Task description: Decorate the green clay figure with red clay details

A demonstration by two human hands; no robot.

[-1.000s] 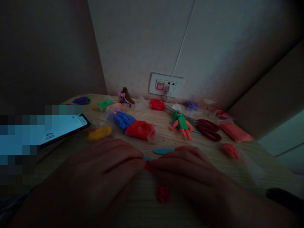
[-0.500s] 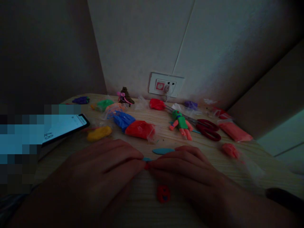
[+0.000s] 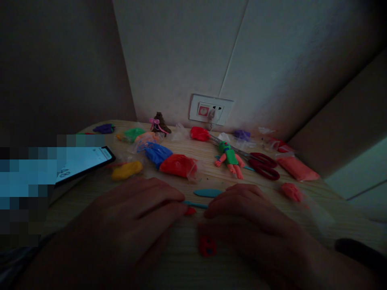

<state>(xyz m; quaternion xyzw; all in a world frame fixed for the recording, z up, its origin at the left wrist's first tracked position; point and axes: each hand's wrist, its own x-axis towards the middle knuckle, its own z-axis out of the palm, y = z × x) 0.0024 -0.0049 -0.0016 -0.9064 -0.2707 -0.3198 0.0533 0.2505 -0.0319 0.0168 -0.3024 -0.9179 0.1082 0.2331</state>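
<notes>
Just left of the table's middle, my left hand [image 3: 136, 219] is closed, pinching a small piece of red modelling clay [image 3: 190, 211] whose tip sticks out past the fingertips. My right hand [image 3: 248, 217] is a short way to the right, its thumb and fingers slightly apart with nothing seen between them; its lower side is dark and blurred. A thin blue stick tool [image 3: 196, 204] lies behind the clay, between my hands. Beyond it rests a flat blue modelling tool [image 3: 206, 193], its right end hidden by my right hand. A red clay head [image 3: 207, 246] with dark features lies below my right hand.
Bagged clay in blue [image 3: 157, 154], red [image 3: 178, 165] and yellow [image 3: 127, 170] lies beyond my left hand. A green and pink clay figure [image 3: 231, 158] lies by red-handled scissors [image 3: 264, 165]. A lit phone [image 3: 84, 161] stands left; pink clay [image 3: 292, 192] sits right.
My right hand has drawn back to the right from the red clay and its fingers have parted. More of the thin blue tool and the clay shows. My left hand keeps its pinch.
</notes>
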